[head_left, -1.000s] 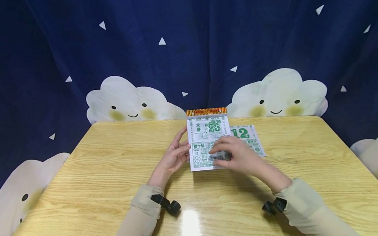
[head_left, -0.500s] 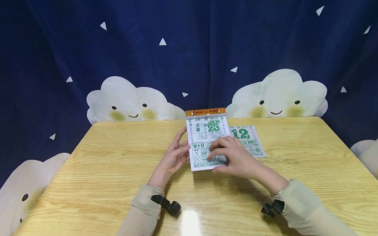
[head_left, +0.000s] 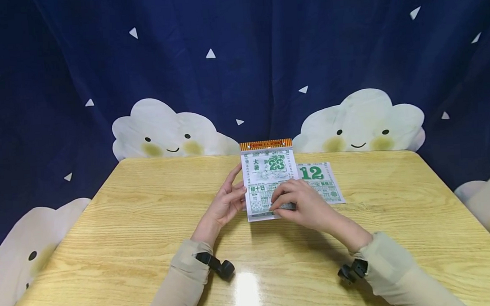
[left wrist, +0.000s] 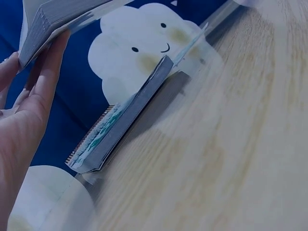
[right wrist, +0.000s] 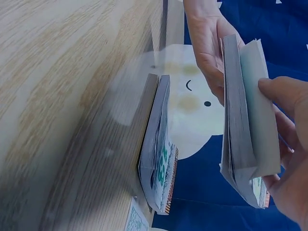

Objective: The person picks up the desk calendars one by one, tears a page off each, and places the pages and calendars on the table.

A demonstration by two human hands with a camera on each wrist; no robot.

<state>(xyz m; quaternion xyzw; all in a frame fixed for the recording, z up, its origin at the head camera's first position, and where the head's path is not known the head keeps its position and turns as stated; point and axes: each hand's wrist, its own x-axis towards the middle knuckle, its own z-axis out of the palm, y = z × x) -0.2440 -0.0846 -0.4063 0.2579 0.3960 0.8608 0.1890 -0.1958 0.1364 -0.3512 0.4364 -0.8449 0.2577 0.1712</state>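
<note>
My left hand (head_left: 226,202) holds a tear-off calendar (head_left: 261,175) by its left side, tilted up above the table. A green 23 is printed on its front page, and an orange striped band runs along the top. At the lower right, my right hand (head_left: 303,203) pinches a lifted sheaf of pages (right wrist: 260,120); a gap separates it from the rest of the block. Below, a second thick calendar pad (left wrist: 130,120) lies on the table, mostly hidden in the head view. To the right lies a sheet with a green 12 (head_left: 318,179).
The wooden table (head_left: 128,235) has a glossy top that mirrors the pad. Behind it hangs a dark blue curtain (head_left: 240,69) with white clouds and triangles. Each wrist carries a black strapped camera (head_left: 218,265).
My right thumb has moved up onto the lower page edge, and the fingers have closed to lift pages. The calendar has shifted slightly left. My left hand stays in place.
</note>
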